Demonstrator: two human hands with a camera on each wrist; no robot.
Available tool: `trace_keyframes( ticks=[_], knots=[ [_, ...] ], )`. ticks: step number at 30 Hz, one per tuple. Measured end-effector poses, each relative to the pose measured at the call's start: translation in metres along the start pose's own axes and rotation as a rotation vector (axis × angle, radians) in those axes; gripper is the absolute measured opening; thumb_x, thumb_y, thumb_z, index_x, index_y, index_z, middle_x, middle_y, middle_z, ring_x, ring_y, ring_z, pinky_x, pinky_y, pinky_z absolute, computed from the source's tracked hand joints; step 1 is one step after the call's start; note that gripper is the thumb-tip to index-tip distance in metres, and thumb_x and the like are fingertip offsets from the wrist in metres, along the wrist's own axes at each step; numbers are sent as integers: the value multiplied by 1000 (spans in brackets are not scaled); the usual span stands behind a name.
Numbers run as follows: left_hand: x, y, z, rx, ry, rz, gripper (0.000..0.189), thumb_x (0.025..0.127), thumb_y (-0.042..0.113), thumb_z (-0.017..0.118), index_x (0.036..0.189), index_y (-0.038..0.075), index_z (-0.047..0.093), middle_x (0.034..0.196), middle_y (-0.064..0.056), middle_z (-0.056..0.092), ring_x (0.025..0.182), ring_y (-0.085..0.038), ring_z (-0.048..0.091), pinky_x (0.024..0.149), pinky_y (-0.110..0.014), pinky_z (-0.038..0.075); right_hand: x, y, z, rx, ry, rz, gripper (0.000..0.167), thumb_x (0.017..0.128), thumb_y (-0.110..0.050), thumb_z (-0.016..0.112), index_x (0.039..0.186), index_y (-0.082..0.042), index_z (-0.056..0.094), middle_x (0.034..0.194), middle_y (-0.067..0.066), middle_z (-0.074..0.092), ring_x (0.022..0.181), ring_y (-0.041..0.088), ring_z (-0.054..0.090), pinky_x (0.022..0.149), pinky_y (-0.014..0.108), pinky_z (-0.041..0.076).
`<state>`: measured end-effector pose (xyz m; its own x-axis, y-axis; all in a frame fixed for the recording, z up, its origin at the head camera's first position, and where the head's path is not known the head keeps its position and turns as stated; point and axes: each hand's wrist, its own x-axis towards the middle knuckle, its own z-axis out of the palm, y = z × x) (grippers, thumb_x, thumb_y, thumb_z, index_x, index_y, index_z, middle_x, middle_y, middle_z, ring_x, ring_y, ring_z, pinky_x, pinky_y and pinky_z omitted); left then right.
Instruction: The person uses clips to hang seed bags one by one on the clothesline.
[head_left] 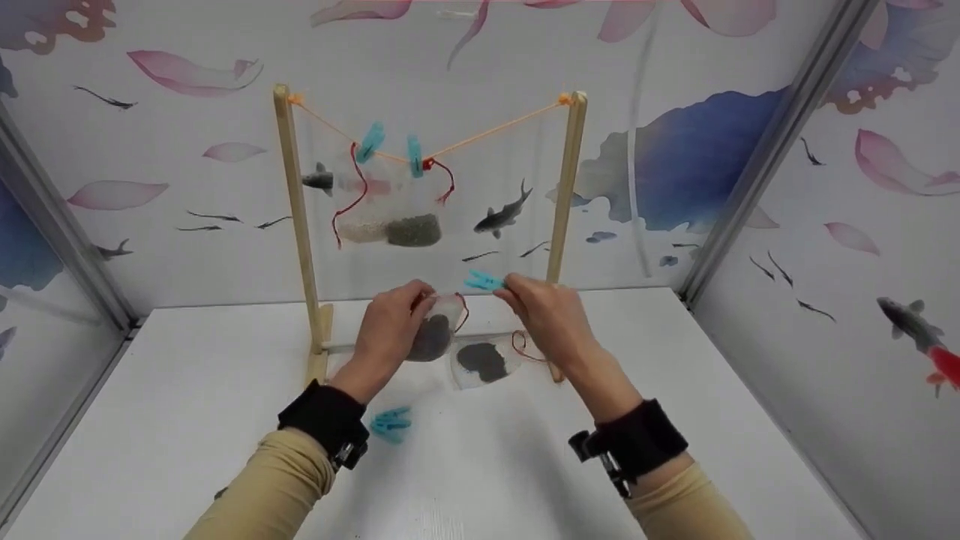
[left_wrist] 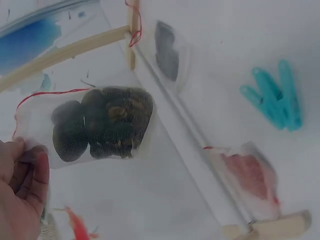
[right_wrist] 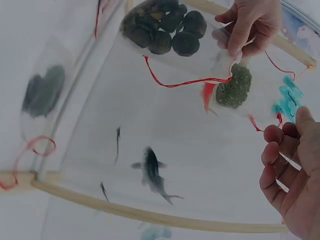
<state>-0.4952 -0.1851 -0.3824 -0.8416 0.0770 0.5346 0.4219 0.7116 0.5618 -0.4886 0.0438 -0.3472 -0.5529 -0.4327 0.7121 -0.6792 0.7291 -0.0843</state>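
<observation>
My left hand (head_left: 390, 326) pinches the top corner of a sheer drawstring bag (left_wrist: 115, 120) holding dark, rounded, stone-like pieces, a red cord trailing from it. The bag hangs below the line, between the posts. Just to its right, my right hand (head_left: 551, 311) pinches a light-blue clothespin (head_left: 484, 280) between thumb and fingers. Above both hands an orange line (head_left: 495, 135) sags between two wooden posts. Two blue clothespins (head_left: 370, 142) on it hold a sheer bag (head_left: 414, 230) with green grains and a paler one beside it.
Another sheer bag (head_left: 484, 361) with dark contents lies on the white table to the right, its red cord looped. Several blue clothespins (head_left: 391, 425) lie nearer me. A bag with reddish contents (left_wrist: 247, 175) lies by the frame's base. Wooden posts (head_left: 296, 202) stand at either side.
</observation>
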Motion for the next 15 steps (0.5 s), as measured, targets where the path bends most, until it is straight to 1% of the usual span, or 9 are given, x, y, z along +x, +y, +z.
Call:
trace_keyframes(
  ticks=[2,5,7,10,12,15],
  knots=[
    [15,8,-6,23,0,16,12,98,18,64,101,7,70,86,-11,75,74,-22,69,67,-37,55,21,7,-6,-57,6,-48,22,99,-24,60,85,-8,56,60,3,52,51,17,43,47,36,43],
    [37,21,-13,58,-1,39,13,99,18,63,103,6,67,90,-13,75,79,-25,72,70,-40,57,54,15,-13,-157,16,-115,23,98,-25,60,84,-7,56,60,6,56,49,21,48,45,39,43],
    [50,30,-17,89,-7,60,14,100,19,61,103,6,66,93,-13,75,81,-26,73,71,-40,57,74,18,-19,-268,-1,-165,24,99,-25,60,83,-7,57,62,7,59,49,23,52,45,38,43],
    [69,42,-21,146,-13,90,16,101,18,59,104,4,65,96,-13,75,83,-28,73,71,-41,58,104,21,-27,-443,-49,-229,25,100,-27,58,87,-6,62,67,7,65,51,24,58,45,36,44],
    [80,49,-23,188,-3,100,16,101,17,59,104,3,65,97,-14,76,84,-30,74,72,-41,59,121,21,-33,-547,-84,-248,28,101,-29,55,87,-6,62,69,8,66,54,25,60,48,35,46],
    [96,59,-27,289,26,98,18,100,19,61,103,2,67,94,-15,76,81,-29,74,70,-40,60,144,21,-40,-607,-126,-240,29,103,-29,53,91,-5,63,71,9,66,58,28,63,51,36,49]
  ],
)
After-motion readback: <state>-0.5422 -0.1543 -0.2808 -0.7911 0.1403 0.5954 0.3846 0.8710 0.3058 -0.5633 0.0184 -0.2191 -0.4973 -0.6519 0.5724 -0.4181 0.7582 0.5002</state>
